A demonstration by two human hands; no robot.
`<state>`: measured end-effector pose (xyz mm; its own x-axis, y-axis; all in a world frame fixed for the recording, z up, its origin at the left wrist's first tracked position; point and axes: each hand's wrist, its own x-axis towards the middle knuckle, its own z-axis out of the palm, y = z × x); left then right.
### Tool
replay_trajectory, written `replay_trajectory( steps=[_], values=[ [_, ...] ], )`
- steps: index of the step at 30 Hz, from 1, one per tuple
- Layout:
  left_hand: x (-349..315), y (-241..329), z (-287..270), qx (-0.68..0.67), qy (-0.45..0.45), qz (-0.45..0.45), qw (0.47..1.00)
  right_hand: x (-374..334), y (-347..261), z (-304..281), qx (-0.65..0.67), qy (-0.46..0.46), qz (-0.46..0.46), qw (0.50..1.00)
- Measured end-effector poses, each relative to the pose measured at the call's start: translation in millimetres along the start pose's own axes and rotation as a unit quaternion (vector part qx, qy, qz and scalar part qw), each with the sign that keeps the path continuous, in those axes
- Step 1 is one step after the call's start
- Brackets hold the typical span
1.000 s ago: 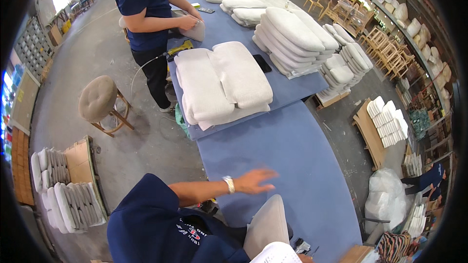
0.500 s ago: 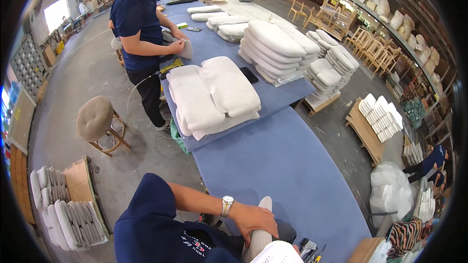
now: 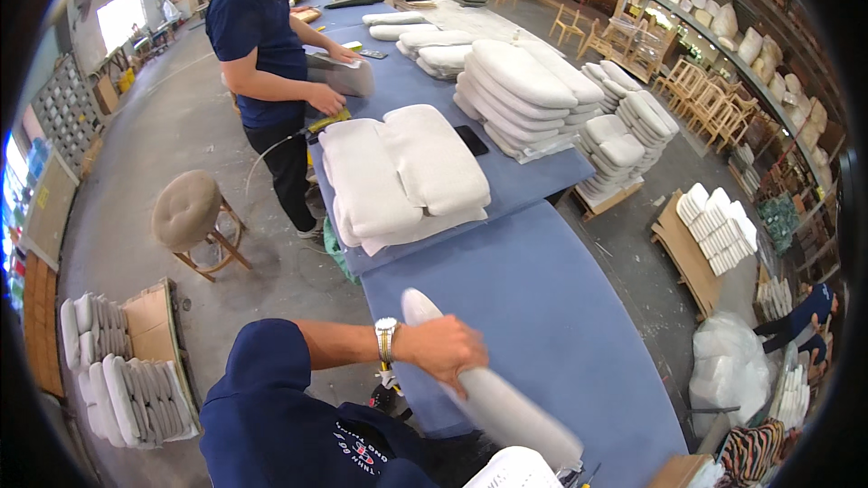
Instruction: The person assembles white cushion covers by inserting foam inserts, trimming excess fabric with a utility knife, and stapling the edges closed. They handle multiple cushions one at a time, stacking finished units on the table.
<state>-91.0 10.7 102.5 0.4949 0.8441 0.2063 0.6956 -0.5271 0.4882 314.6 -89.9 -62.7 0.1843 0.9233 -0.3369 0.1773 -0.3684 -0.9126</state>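
Grey-white cushion (image 3: pixel 524 416) slants over the blue table (image 3: pixel 561 298), gripped by left fingers (image 3: pixel 468 354).

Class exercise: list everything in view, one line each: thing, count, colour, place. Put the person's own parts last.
Near table: one, blue top, centre
Far table: one, blue top, beyond it
Gripped seat cushion: one, pale grey, partly over near table
Stacked seat cushions: many, off-white, far table and both sides
Smartphone: one, black, far table
Air tool: one, yellow, far table's left edge
Tufted stool: one, beige, left
Co-workers: at least two, navy shirts, upper left and right edge
Wooden chairs: many, light brown, upper right
Plastic-wrapped bundle: one, whitish, lower right
Wristwatch: one, silver-toned, lower centre
Left hand: one, bare, fingers round gripped cushion
Right hand: not visible
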Motion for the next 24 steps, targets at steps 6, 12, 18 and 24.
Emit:
replay_trajectory(
  steps=[6,12,18,24],
  values=[
    [10.0,-40.0,17.1,0.126,0.051,-0.204,0.970,61.2,-50.3,31.3,-0.159,-0.028,-0.032,0.986],
    [35.7,-33.5,102.7,0.084,-0.098,-0.243,0.962,125.9,21.9,60.0,-0.228,0.077,-0.119,0.963],
    [104.8,-42.0,117.9,0.063,-0.131,-0.285,0.947,96.8,-17.0,68.0,-0.228,0.159,-0.170,0.945],
    [142.8,-59.3,75.9,0.070,-0.109,-0.358,0.925,104.6,-26.3,54.3,-0.124,0.173,-0.139,0.967]
  ],
)
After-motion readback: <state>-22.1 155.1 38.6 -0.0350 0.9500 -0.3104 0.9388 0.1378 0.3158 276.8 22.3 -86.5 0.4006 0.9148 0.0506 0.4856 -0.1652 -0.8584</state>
